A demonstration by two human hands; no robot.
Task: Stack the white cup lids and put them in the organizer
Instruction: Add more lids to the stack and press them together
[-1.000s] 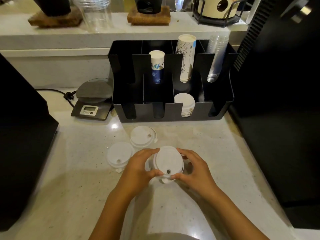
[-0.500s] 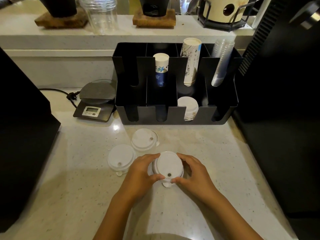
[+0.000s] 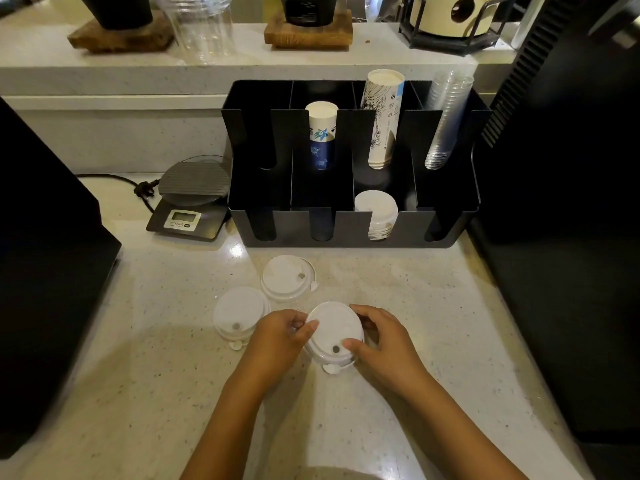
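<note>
A short stack of white cup lids [image 3: 333, 332] sits on the counter between my hands. My left hand [image 3: 277, 337] grips its left rim and my right hand [image 3: 384, 344] grips its right rim, thumb near the sip hole. Two more white lids lie loose: one [image 3: 239, 311] just left of my left hand, one [image 3: 288, 278] farther back. The black organizer [image 3: 291, 225] stands behind them, with a stack of white lids [image 3: 376, 211] in its front third slot.
The organizer's back slots hold paper cups [image 3: 322, 133], taller paper cups [image 3: 381, 119] and clear plastic cups [image 3: 446, 119]. A small scale [image 3: 192, 199] with a cord sits left of it. Black machines flank the counter at left [image 3: 45, 271] and right [image 3: 561, 237].
Both hands keep hold of the lid stack, which has settled lower onto the counter; the fingers have shifted slightly round its rim. The loose lids have not moved.
</note>
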